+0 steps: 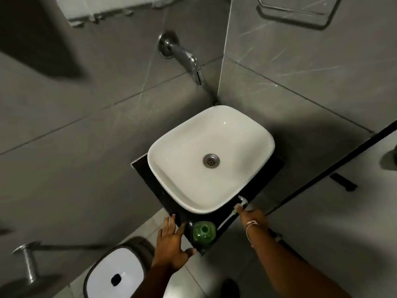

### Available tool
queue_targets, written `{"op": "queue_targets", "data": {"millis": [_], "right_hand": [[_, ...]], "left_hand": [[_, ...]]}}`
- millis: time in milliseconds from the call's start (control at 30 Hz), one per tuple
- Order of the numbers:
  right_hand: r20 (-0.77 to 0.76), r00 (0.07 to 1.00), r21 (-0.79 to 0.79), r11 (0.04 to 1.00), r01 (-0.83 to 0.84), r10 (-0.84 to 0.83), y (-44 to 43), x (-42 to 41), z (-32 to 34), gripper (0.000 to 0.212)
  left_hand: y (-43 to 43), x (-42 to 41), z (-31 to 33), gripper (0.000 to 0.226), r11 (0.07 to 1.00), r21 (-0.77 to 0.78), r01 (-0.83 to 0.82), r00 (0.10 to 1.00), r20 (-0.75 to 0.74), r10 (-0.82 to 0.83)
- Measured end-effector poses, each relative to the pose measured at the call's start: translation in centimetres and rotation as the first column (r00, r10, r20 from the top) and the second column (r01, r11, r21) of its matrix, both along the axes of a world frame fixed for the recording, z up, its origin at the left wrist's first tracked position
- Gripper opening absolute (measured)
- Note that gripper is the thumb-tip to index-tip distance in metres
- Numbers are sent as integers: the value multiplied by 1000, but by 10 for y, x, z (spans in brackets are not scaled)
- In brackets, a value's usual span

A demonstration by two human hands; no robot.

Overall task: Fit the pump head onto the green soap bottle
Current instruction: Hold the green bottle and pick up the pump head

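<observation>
The green soap bottle stands upright with its neck uncapped on the near corner of the black counter, in front of the white basin. The white pump head, with its long tube, lies on the counter to the right of the bottle. My right hand is over the pump, its fingertips touching it just below the head; whether they have closed on it is not clear. My left hand is spread open at the counter's left edge, just left of the bottle and not touching it.
A white basin with a metal drain fills most of the counter. A chrome tap juts from the grey tiled wall above it. A white-lidded bin stands on the floor at lower left, with a metal fitting further left.
</observation>
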State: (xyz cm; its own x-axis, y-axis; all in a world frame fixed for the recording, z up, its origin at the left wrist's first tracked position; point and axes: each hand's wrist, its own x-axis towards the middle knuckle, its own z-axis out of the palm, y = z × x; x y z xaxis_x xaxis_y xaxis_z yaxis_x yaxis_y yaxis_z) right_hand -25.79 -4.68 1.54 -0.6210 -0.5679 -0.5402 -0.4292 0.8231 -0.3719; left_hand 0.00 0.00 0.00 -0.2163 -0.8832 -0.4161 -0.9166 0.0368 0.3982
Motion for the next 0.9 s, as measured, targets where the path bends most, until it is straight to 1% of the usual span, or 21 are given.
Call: {"op": "queue_targets", "data": {"millis": [67,100,200,267,400,533,567,600,667,733,833,867,900], "right_hand": [[-13,998,-42,997,60,-61,-3,-1,2,61],[-18,999,-65,997,47,-48,-4,-2,-1,57],[-2,997,-51,995,80,-80,-10,-1,-6,57],[8,988,-62,987,151,-151,-12,1,-8,58],[60,975,-75,973,220,-216,-11,-3,-16,52],[155,944,-30,954,298,-290,-4,-11,-4,66],[176,942,-50,953,299,-286,0,-10,1,66],[189,943,-102,950,296,-273,5,-8,9,61],[201,952,-261,924,278,-230,21,-1,26,43],[197,967,-430,872,234,-162,41,11,46,36],[119,992,-637,763,110,-44,67,32,76,41],[79,997,-703,708,63,-11,72,41,85,36],[57,998,-762,647,36,12,76,48,91,22]], "left_hand": [[-5,-4,-2,89,999,-8,-42,998,-36,42],[-7,-6,-5,88,999,-11,-48,998,-38,47],[-6,-10,-11,85,998,-28,-62,996,-74,59],[-3,-12,-15,81,997,-36,-71,992,-104,67],[-1,-19,-17,73,993,-48,-110,980,-175,100],[-3,-21,-17,64,987,-50,-152,967,-216,138],[-3,-20,-17,63,986,-52,-159,964,-221,144],[-3,-20,-17,62,985,-55,-164,963,-223,148],[-3,-20,-17,62,984,-65,-165,965,-218,147],[-2,-20,-18,62,983,-83,-161,969,-204,142],[1,-18,-18,65,983,-105,-148,977,-168,129],[2,-18,-18,66,984,-105,-143,980,-157,126],[2,-18,-18,66,985,-102,-138,982,-146,122]]}}
